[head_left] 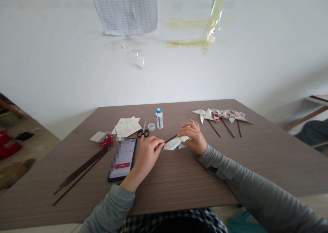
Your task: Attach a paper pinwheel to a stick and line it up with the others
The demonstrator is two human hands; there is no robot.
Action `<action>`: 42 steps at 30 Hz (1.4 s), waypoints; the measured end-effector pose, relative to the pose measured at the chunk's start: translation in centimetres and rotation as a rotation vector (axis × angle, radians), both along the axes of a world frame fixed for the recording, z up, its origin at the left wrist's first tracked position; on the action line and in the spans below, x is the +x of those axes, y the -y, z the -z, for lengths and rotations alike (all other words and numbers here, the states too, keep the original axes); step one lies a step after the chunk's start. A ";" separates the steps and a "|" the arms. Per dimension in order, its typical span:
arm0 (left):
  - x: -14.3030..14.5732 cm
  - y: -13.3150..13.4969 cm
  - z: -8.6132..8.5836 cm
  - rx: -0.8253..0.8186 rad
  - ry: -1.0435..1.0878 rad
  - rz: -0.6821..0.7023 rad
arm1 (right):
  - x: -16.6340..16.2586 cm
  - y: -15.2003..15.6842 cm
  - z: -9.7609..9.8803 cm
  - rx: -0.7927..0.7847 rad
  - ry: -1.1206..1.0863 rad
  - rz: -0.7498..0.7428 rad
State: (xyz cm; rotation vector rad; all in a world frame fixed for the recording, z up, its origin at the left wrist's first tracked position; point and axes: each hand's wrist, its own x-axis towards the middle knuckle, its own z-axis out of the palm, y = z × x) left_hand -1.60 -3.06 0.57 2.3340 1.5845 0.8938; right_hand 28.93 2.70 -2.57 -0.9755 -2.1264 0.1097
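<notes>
My left hand (pixel 148 152) is closed, fingers pinched on a thin dark stick (pixel 171 139) that points up and right. My right hand (pixel 194 137) is closed on a folded piece of printed paper (pixel 172 144), which looks like a part-formed paper pinwheel. The stick's far end reaches the paper's upper edge; whether they are joined I cannot tell. My right fingertips hide part of the paper. Just beyond my hands stand a white glue bottle (pixel 159 119) with a blue cap and a small clear cup (pixel 151 127). Black-handled scissors (pixel 143 132) lie near my left hand.
Three paper pinwheels on sticks (pixel 205 115) lie at the back right. To the left are printed paper sheets (pixel 128 126), a small red and white box (pixel 102 138), a phone (pixel 124 161) and several dark sticks (pixel 82 169). A wall (pixel 174 75) rises behind the table (pixel 164 185).
</notes>
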 end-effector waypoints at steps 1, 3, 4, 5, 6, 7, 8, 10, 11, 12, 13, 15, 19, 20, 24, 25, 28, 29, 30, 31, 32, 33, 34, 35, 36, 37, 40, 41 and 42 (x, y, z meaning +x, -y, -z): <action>0.1 0.0 -0.1 0.003 -0.002 -0.007 | 0.0 0.0 0.0 -0.001 -0.001 -0.001; 0.1 0.1 -0.2 0.006 -0.005 -0.014 | 0.0 0.0 0.0 -0.002 -0.004 -0.006; 0.1 0.1 -0.2 0.005 -0.004 -0.013 | 0.0 0.0 -0.1 -0.002 -0.006 -0.008; 0.1 0.1 -0.1 0.002 -0.003 -0.009 | 0.0 0.0 -0.1 -0.004 -0.009 -0.009; 0.1 0.1 0.0 -0.002 0.000 -0.004 | 0.0 0.0 -0.1 -0.006 -0.011 -0.009; 0.1 0.0 0.0 -0.004 0.006 -0.001 | 0.0 0.0 -0.1 -0.008 -0.014 -0.009; 0.1 0.0 0.1 -0.004 0.011 0.001 | 0.0 0.0 -0.1 -0.009 -0.016 -0.008; 0.1 0.0 0.3 0.004 0.017 -0.001 | 0.0 0.0 -0.2 -0.008 -0.014 -0.008; 0.1 0.0 0.3 0.009 0.017 -0.001 | 0.0 0.1 -0.2 -0.005 -0.012 -0.008; 0.0 0.0 0.3 0.014 0.016 0.000 | 0.0 0.1 -0.2 -0.002 -0.009 -0.006; 0.0 0.0 0.3 0.016 0.013 0.004 | 0.0 0.1 -0.1 0.000 -0.006 -0.004; -0.1 0.0 0.3 0.019 0.010 0.013 | 0.0 0.0 0.0 0.004 -0.003 0.002; -0.3 -0.1 0.6 0.061 0.009 0.028 | -0.2 -0.2 0.5 0.030 -0.057 0.029; -0.4 -0.1 0.8 0.081 0.008 0.033 | -0.3 -0.3 0.7 0.046 -0.081 0.032; -0.5 -0.2 1.4 0.160 0.001 0.044 | -0.4 -0.7 1.3 0.088 -0.127 0.021; -0.4 -0.2 1.5 0.175 -0.004 0.040 | -0.4 -0.7 1.4 0.085 -0.120 0.021; -0.3 0.0 1.5 0.201 -0.033 0.022 | -0.4 -0.7 1.2 0.065 -0.089 0.013; -0.3 0.0 1.5 0.205 -0.044 0.016 | -0.3 -0.6 1.1 0.058 -0.080 0.009; -0.2 0.1 1.4 0.206 -0.054 0.012 | -0.3 -0.6 1.0 0.050 -0.073 0.006; -0.2 0.1 1.3 0.204 -0.062 0.007 | -0.3 -0.5 0.9 0.039 -0.068 0.005; -0.2 0.2 1.2 0.198 -0.067 0.003 | -0.3 -0.4 0.7 0.025 -0.063 0.006; -0.1 0.2 1.1 0.187 -0.071 -0.001 | -0.4 -0.4 0.6 0.010 -0.057 0.007; -0.1 0.2 1.0 0.171 -0.071 -0.004 | -0.4 -0.4 0.5 -0.007 -0.050 0.007; 0.0 0.2 0.9 0.150 -0.070 -0.007 | -0.4 -0.4 0.3 -0.026 -0.041 0.006; 0.0 0.2 0.8 0.123 -0.069 -0.009 | -0.4 -0.4 0.1 -0.048 -0.030 0.005; 0.1 0.2 0.6 0.094 -0.067 -0.012 | -0.4 -0.4 -0.1 -0.075 -0.018 0.003; 0.3 0.2 0.0 0.005 -0.072 -0.026 | -0.3 -0.6 -0.9 -0.181 0.032 -0.003; 0.3 0.3 -0.3 -0.021 -0.077 -0.033 | -0.2 -0.7 -1.2 -0.221 0.053 -0.005; 0.4 0.3 -0.5 -0.046 -0.084 -0.040 | -0.1 -0.9 -1.5 -0.260 0.077 -0.004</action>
